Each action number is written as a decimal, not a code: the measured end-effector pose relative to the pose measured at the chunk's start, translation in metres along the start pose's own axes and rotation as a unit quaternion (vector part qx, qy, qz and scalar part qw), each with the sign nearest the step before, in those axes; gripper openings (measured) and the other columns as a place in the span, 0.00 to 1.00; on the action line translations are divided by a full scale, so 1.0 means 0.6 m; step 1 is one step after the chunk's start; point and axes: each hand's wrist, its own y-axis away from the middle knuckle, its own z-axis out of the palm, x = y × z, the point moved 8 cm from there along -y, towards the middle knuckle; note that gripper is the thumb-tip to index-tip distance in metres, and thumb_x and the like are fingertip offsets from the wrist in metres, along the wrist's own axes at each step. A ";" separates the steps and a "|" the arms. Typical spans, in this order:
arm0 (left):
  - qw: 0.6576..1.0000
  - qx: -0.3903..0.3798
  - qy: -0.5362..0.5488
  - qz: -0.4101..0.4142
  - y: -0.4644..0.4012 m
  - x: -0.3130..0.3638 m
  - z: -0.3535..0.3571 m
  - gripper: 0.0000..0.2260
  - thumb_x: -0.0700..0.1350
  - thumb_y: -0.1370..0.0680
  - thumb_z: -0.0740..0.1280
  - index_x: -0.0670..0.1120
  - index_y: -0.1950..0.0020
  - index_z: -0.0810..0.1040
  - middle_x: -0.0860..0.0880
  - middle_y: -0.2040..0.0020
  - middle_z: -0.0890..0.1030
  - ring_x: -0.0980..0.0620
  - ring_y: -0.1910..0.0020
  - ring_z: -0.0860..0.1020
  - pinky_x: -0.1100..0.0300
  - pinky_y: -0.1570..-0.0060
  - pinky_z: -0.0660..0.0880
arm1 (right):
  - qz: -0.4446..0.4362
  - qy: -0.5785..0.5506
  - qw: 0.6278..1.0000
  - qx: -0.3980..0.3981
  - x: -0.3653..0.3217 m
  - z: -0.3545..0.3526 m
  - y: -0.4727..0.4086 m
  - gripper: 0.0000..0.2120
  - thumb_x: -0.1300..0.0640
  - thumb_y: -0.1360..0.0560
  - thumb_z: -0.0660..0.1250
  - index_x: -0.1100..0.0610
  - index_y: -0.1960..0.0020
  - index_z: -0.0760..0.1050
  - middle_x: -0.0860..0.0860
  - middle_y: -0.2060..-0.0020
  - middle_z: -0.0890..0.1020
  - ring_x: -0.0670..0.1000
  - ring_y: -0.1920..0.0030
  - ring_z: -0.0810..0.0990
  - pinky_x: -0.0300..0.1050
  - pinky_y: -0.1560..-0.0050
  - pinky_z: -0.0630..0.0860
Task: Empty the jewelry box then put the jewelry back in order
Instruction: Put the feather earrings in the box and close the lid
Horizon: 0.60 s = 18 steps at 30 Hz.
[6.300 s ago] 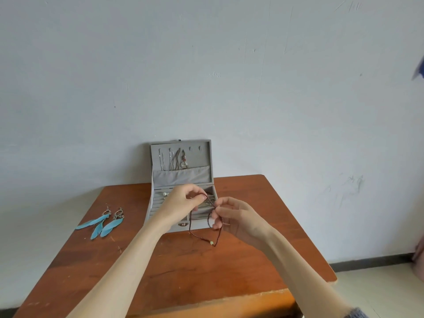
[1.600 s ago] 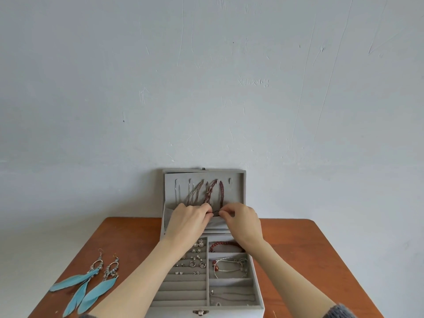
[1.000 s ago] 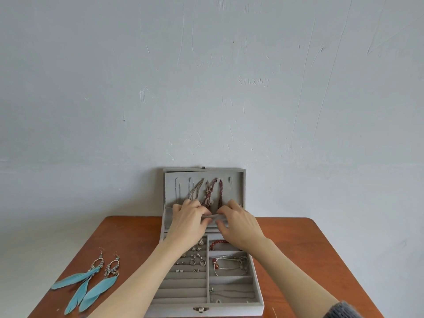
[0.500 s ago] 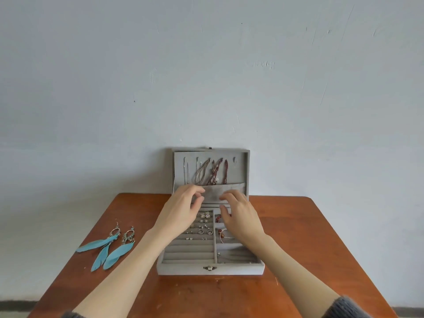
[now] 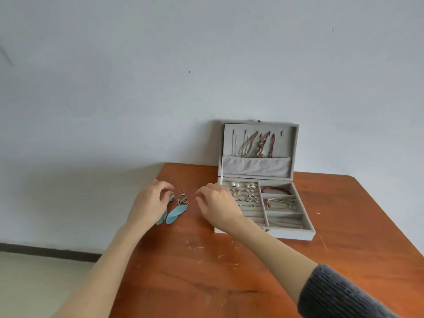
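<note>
Turquoise feather earrings with silver tops (image 5: 176, 208) lie left of the open grey felt jewelry box (image 5: 263, 198) on the wooden bench (image 5: 229, 271), left hand (image 5: 150, 203) loosely curled over them, right hand (image 5: 216, 205) hovering relaxed, empty.

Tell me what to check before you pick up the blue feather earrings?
1. Feather earrings both on the table: ok.
2. Left hand at them: ok, fingers curl over one hook.
3. Firm pinch: cannot tell.
4. Right hand free: ok, holds nothing.
5. Jewelry box open: ok, lid upright.
6. Empty compartment free: ok.
</note>
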 end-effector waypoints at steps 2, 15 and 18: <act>1.000 0.011 -0.016 -0.020 -0.009 -0.029 -0.008 0.08 0.39 0.23 0.64 0.44 0.46 0.80 0.46 0.47 0.80 0.47 0.46 0.76 0.57 0.46 0.71 | 0.005 0.005 1.000 -0.010 -0.012 0.015 -0.022 0.14 0.57 0.21 0.57 0.60 0.41 0.76 0.56 0.47 0.79 0.57 0.44 0.74 0.50 0.42 0.70; 0.995 -0.045 0.015 -0.091 -0.081 -0.077 0.046 0.14 0.46 0.24 0.66 0.43 0.39 0.77 0.44 0.42 0.79 0.47 0.44 0.76 0.55 0.43 0.73 | 0.110 -0.024 0.992 -0.050 0.002 0.090 -0.121 0.13 0.55 0.23 0.62 0.63 0.45 0.77 0.57 0.47 0.77 0.56 0.47 0.76 0.47 0.49 0.76; 0.994 -0.048 0.030 -0.095 -0.085 -0.078 0.053 0.08 0.45 0.25 0.68 0.44 0.48 0.81 0.45 0.47 0.81 0.51 0.51 0.77 0.60 0.51 0.72 | 0.110 -0.020 0.993 -0.044 0.002 0.095 -0.126 0.11 0.58 0.23 0.62 0.62 0.46 0.78 0.57 0.47 0.76 0.57 0.46 0.76 0.48 0.49 0.75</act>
